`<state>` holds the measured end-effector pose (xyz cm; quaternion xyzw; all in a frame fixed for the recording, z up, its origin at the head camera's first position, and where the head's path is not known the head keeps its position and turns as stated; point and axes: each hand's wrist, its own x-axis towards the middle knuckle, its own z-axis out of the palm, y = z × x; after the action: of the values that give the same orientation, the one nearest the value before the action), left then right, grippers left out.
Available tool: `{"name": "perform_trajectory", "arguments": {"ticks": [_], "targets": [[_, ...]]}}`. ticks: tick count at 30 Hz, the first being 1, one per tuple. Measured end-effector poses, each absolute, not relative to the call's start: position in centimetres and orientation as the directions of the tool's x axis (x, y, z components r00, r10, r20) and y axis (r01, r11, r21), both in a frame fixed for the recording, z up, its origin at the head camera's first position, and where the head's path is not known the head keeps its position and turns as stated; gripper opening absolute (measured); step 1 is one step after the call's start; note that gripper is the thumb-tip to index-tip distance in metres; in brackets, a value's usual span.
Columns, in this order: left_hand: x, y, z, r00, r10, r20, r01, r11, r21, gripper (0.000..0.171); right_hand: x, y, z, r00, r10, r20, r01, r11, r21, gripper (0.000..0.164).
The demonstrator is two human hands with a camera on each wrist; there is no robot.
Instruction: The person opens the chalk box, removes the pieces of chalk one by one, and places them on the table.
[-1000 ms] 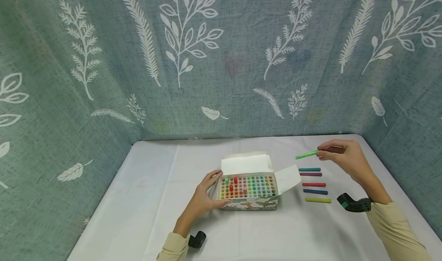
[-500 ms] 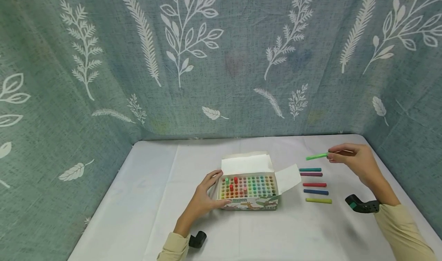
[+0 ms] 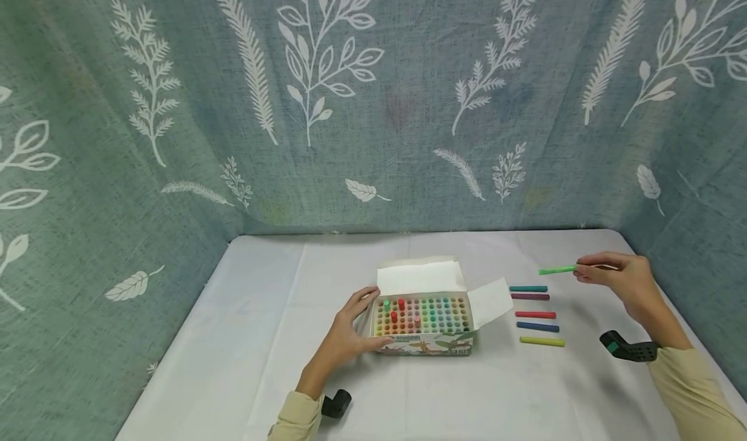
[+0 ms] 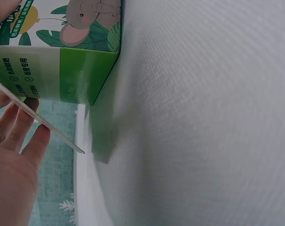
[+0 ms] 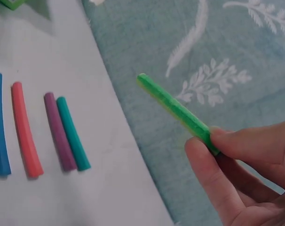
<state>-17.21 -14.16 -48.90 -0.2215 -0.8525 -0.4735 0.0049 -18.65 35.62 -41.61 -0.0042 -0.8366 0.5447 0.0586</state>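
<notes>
My right hand pinches a bright green chalk stick by one end, between thumb and fingertips. The stick points left, above the back right of the table. My left hand grips the left end of an open chalk box, thumb on the front and fingers toward the back corner. In the left wrist view, the fingers are behind a side flap. Inside the box, most chalk ends sit low; several red, green and pink ones stick up.
Teal, purple, red, blue and yellow-green chalk sticks lie in a column right of the box. The right flap juts toward them. A leaf-patterned curtain borders the white table.
My right hand has moved to the right and slightly lower in the head view, carrying the green chalk stick. The left hand has stayed on the box, and the lying sticks have not moved.
</notes>
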Motion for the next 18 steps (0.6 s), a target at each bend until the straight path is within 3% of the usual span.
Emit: {"name": "perform_trajectory", "arguments": {"ticks": [11, 18], "targets": [[-17.2, -14.1, -48.8, -0.902, 0.371, 0.221, 0.381, 0.441, 0.813, 0.091, -18.5, 37.5, -43.5, -0.992, 0.121, 0.024, 0.026, 0.397, -0.917, 0.044], [-17.3, -14.0, -49.1, -0.905, 0.361, 0.227, 0.379, 0.434, 0.818, 0.09, -18.9, 38.5, -45.1, -0.991, 0.13, -0.018, 0.061, 0.331, -0.942, 0.038]]}}
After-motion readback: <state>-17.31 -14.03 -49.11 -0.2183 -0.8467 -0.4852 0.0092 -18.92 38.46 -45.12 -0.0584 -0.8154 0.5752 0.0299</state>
